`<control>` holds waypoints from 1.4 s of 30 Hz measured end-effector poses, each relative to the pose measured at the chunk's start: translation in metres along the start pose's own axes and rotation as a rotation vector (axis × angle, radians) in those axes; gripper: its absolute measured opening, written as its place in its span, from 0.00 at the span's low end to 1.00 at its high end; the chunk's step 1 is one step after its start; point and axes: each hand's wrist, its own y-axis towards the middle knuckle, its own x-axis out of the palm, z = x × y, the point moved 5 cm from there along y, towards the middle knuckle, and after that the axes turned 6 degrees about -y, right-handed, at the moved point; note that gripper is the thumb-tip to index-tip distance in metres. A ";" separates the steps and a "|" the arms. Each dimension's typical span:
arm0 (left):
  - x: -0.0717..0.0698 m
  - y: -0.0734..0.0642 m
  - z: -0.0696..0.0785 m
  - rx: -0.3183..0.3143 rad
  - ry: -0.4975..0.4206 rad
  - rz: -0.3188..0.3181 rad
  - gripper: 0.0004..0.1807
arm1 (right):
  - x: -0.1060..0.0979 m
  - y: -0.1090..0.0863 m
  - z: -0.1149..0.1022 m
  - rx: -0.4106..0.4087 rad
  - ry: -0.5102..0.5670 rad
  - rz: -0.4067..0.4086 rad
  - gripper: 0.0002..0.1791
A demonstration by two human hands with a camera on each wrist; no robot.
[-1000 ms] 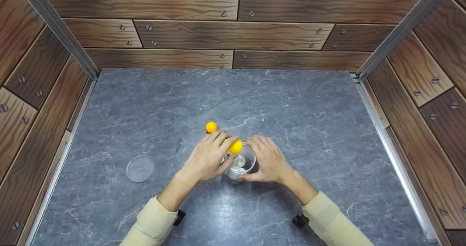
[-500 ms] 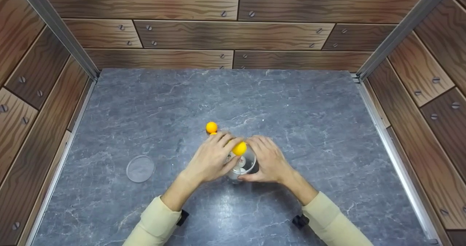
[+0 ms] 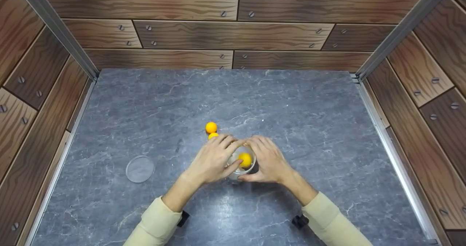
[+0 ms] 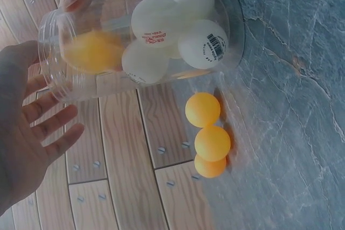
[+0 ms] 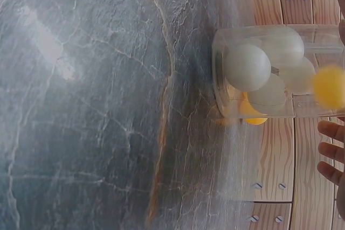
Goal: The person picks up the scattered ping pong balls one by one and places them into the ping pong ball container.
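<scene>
Head view: grey marbled tabletop; left hand, fingers released; right hand, fingers grasping upright clear plastic jar between them; flat round clear disc well apart at left; white balls, blurred orange ball inside jar; three orange balls near it.

Left sleeve: pale yellow cloth, around seven o'clock in my head view.
Left cuff: the same yellow, a broad, thick band.
Left black piece: small and boxy, jutting from the cuff's inner side; any markings are too small for me to read.
Right sleeve: matching pale yellow, toward half past four.
Right cuff: equally broad.
Right black piece: angular, near five o'clock.
Left hand, right hand: both bare, I see.
</scene>
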 end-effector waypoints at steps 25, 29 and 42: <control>-0.002 -0.009 -0.014 -0.064 -0.098 -0.011 0.43 | -0.001 -0.001 0.000 0.017 0.004 0.001 0.56; -0.004 -0.012 -0.019 -0.076 -0.096 -0.018 0.47 | -0.001 0.000 0.000 0.019 -0.003 -0.002 0.56; -0.015 -0.018 -0.044 -0.155 -0.069 -0.043 0.52 | -0.001 0.001 0.000 0.013 -0.003 -0.014 0.56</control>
